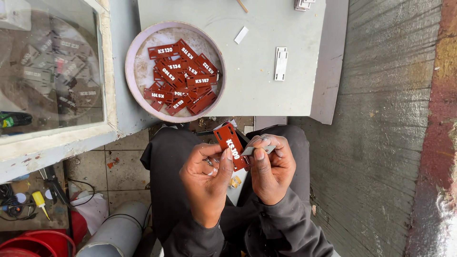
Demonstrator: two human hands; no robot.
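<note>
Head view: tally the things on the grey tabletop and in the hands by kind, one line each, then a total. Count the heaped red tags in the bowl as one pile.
Bowl: 1
Pile of red tags in the bowl: 1
Red tag in the left hand: 1
Grey plate on the tabletop: 1
Small white strip: 1
Small grey piece in the right hand: 1
Total: 6

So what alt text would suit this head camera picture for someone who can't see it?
Seen from above, a seated person's left hand holds a red rectangular tag with white lettering while the right hand pinches a small grey strip beside it. A round tray of similar red tags sits on the grey table ahead.
</note>
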